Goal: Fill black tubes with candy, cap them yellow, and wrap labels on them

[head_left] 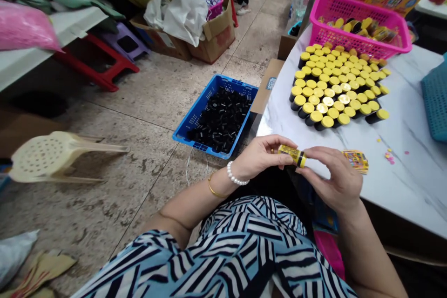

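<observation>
A small black tube with a yellow end and a yellow printed label [292,154] lies sideways between my two hands, just over the table's near edge. My left hand [267,152] pinches its labelled body between thumb and fingers. At the yellow end, the thumb and fingers of my right hand [335,176] close on it. A fanned stack of colourful printed labels [356,161] lies on the table, partly behind my right hand. Beyond my hands stand many black tubes with yellow caps [327,101], packed upright in a block.
A pink basket [363,47] of yellow-and-black pieces stands behind the tubes. Small pink and yellow bits [389,156] dot the white marbled table [412,186]. On the floor at left sit a blue crate [181,138] of black parts and a cream stool [42,156].
</observation>
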The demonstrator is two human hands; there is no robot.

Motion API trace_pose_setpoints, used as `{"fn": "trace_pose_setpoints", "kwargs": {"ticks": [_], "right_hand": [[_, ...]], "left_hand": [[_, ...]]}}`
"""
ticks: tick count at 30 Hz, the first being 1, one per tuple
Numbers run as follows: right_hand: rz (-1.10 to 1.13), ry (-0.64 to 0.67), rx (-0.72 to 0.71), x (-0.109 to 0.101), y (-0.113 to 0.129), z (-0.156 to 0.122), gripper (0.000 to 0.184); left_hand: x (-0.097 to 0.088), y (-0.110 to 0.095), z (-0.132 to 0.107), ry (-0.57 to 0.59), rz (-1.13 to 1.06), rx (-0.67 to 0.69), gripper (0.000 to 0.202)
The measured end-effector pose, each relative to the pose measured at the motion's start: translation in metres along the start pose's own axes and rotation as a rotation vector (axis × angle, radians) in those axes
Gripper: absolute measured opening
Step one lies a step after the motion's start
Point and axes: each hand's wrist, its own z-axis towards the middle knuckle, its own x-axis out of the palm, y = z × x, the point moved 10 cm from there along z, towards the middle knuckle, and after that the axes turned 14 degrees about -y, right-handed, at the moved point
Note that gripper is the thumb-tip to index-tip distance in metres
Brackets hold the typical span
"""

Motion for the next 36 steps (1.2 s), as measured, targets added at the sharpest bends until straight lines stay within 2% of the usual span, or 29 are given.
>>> {"fn": "trace_pose_setpoints", "kwargs": {"ticks": [1, 3, 5, 6, 7, 9, 11, 12, 13, 16, 18, 19, 22, 24, 26, 28, 31, 34, 36], "right_hand": [[0.055, -0.012, 0.069, 0.004, -0.006, -0.005, 0.047], [0.222, -0.032, 0.306, 0.016, -0.027, -0.017, 0.034], [0.363, -0.056, 0.523, 0.028, -0.044, -0.029, 0.028], [0.378, -0.081, 0.562, 0.029, -0.048, -0.031, 0.029], [0.346, -0.115, 0.535, 0.026, -0.049, -0.029, 0.031], [0.201, -0.160, 0.342, 0.014, -0.038, -0.020, 0.037], [0.065, -0.138, 0.143, 0.010, -0.024, -0.015, 0.043], [0.042, -0.119, 0.115, 0.011, -0.023, -0.015, 0.042], [0.056, -0.109, 0.159, 0.014, -0.027, -0.017, 0.039], [0.204, -0.144, 0.506, 0.023, -0.056, -0.034, 0.023], [0.295, -0.121, 0.664, 0.031, -0.066, -0.044, 0.022], [0.335, -0.084, 0.689, 0.035, -0.067, -0.046, 0.025], [0.408, 0.048, 0.660, 0.038, -0.062, -0.039, 0.044], [0.392, 0.078, 0.579, 0.033, -0.058, -0.028, 0.042], [0.391, 0.032, 0.502, 0.025, -0.056, -0.017, 0.028], [0.417, -0.081, 0.470, 0.016, -0.058, -0.010, 0.018], [0.366, -0.228, 0.427, 0.003, -0.058, -0.007, 0.017], [0.299, -0.185, 0.336, 0.005, -0.045, -0.003, 0.027], [0.280, -0.178, 0.281, 0.005, -0.039, 0.000, 0.026]], "left_hand": [[-0.001, -0.006, -0.001, -0.014, 0.041, 0.089, 0.039], [-0.003, -0.021, -0.004, -0.051, 0.166, 0.289, 0.034], [-0.005, -0.028, -0.004, -0.064, 0.290, 0.389, 0.033], [-0.006, -0.027, -0.002, -0.058, 0.313, 0.377, 0.038], [-0.009, -0.023, 0.001, -0.052, 0.299, 0.330, 0.046], [-0.013, -0.010, 0.006, -0.024, 0.211, 0.168, 0.059], [-0.012, 0.003, 0.009, 0.004, 0.126, 0.024, 0.054], [-0.010, 0.006, 0.009, 0.014, 0.107, -0.001, 0.048], [-0.008, 0.005, 0.009, 0.014, 0.102, 0.019, 0.042], [-0.005, -0.010, 0.008, -0.019, 0.134, 0.177, 0.030], [-0.004, -0.011, 0.010, -0.017, 0.156, 0.168, 0.031], [-0.004, -0.008, 0.011, -0.012, 0.153, 0.120, 0.034], [-0.003, 0.001, 0.016, -0.001, 0.110, -0.041, 0.048], [0.003, 0.005, 0.018, 0.036, 0.083, -0.112, 0.056], [0.013, 0.008, 0.020, 0.078, 0.034, -0.162, 0.062], [0.023, 0.008, 0.022, 0.108, -0.062, -0.192, 0.064], [0.033, 0.010, 0.022, 0.159, -0.166, -0.236, 0.062], [0.035, 0.015, 0.022, 0.145, -0.152, -0.246, 0.060], [0.035, 0.017, 0.023, 0.118, -0.162, -0.235, 0.061]]}}
